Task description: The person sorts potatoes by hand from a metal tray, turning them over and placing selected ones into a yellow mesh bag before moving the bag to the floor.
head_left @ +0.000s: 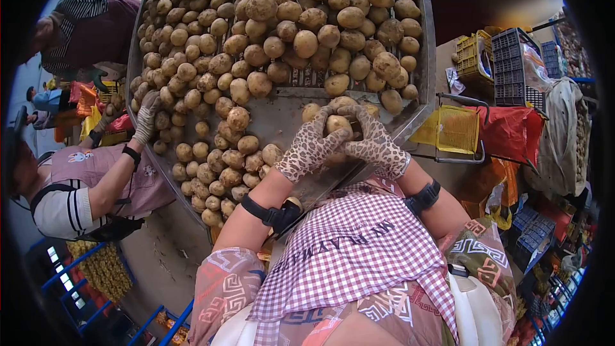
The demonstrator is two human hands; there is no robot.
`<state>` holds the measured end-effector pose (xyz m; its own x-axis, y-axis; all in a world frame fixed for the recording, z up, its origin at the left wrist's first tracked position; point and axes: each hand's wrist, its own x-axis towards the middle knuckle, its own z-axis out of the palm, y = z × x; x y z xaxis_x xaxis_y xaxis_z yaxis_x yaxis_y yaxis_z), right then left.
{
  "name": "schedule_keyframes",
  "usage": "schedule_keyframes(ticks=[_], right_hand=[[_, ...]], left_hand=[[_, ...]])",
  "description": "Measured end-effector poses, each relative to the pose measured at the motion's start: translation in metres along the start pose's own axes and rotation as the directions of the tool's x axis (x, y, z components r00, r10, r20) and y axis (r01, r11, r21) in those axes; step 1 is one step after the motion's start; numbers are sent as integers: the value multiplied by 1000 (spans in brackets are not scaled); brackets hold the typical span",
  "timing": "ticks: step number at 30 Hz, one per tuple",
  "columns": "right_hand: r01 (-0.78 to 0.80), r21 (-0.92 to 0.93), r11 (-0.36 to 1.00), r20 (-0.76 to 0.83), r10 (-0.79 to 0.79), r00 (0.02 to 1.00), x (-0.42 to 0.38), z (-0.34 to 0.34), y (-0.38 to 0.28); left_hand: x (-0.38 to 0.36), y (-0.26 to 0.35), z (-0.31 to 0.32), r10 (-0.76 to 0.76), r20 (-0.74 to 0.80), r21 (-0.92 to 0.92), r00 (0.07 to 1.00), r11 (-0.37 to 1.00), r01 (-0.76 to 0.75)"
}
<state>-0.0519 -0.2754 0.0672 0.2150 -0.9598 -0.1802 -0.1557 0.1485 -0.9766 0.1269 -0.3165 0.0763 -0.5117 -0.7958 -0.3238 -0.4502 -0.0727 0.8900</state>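
Many potatoes [256,51] lie heaped on a metal sorting table [282,115] in front of me. Both my hands wear leopard-print gloves and meet near the table's near edge. My left hand [311,147] and my right hand [375,144] curl around a potato [337,124] between them, with more potatoes just beyond the fingertips. Parts of the held potato are covered by the gloves. To the left of my left hand, loose potatoes [221,170] fill the table's near left corner.
At the left, a co-worker [115,179] in a pink apron reaches a gloved hand to the table's edge; another person [96,25] stands farther up. On the right are a yellow basket [448,129], a red bag [509,129] and stacked crates [509,67].
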Motion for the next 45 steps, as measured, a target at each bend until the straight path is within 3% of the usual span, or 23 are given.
schedule_keyframes(ticks=[1,3,5,7,9,10,12,17,19,20,21,22,23,24,28,31,32,33,34,36,38,40,45], right_hand=[[6,3,1000,7,-6,1000,2,-4,6],[-105,620,778,168,-1,986,6,-16,12],[-148,731,666,121,87,989,-6,-30,12],[-146,916,373,59,234,970,-9,-50,13],[-99,792,603,-88,273,958,9,-65,18],[-273,309,911,-104,318,942,19,-69,12],[-226,-644,731,-99,213,972,26,-61,-28],[168,-955,245,244,325,914,74,-9,-44],[281,-955,98,294,439,849,90,1,-36],[321,-944,81,317,501,805,102,4,-29],[361,-930,70,336,562,756,109,6,-36],[338,-932,135,351,576,739,113,2,-43],[337,-930,144,357,567,742,111,-1,-47],[330,-934,137,351,530,772,107,-5,-48],[241,-923,301,369,514,774,108,-23,-39],[317,-828,462,477,285,831,78,-50,-32],[-42,-431,901,400,233,887,65,-49,-33],[-318,205,925,286,254,924,51,-49,-32],[-323,204,924,283,260,923,42,-52,-18],[-475,783,401,449,163,878,31,-47,25],[-470,842,265,458,111,882,11,-32,34],[-399,916,52,384,177,906,-17,-19,81],[-98,968,229,64,151,987,-76,-58,87]], left_hand=[[3,-2,-8,-2,-9,4,1000,1000,2],[10,6,-41,-27,-5,119,1000,993,27],[28,-16,-76,157,-372,447,915,894,28],[40,-39,-103,210,-431,716,877,672,190],[41,-41,-96,108,-393,777,913,569,268],[43,-41,-93,-7,-369,834,929,440,334],[55,-48,-88,-89,-402,796,911,457,396],[59,-35,-92,-187,-418,738,889,501,452],[49,-62,-96,36,-441,774,897,522,359],[44,-59,-98,-166,-435,383,885,856,349],[38,-59,-100,-338,-322,-122,884,941,315],[30,-71,-100,-335,-327,-104,884,942,318],[22,-91,-98,-308,-87,-608,947,769,195],[14,-95,-95,-145,98,-936,985,324,141],[-3,-82,-70,-87,75,-992,993,98,83],[-11,-87,-63,8,-16,-964,1000,267,-17],[-11,-86,-58,2,-12,-966,1000,258,-12],[-11,-80,-50,-50,-108,-924,993,373,-81],[-8,-74,-42,-84,-212,-860,974,489,-145],[-2,-62,-20,-50,-169,-875,984,468,-126],[2,-45,7,-23,-132,-888,991,447,-107],[4,-26,31,-9,-82,-280,997,960,-14],[-8,-14,30,255,-118,72,960,966,-248]])
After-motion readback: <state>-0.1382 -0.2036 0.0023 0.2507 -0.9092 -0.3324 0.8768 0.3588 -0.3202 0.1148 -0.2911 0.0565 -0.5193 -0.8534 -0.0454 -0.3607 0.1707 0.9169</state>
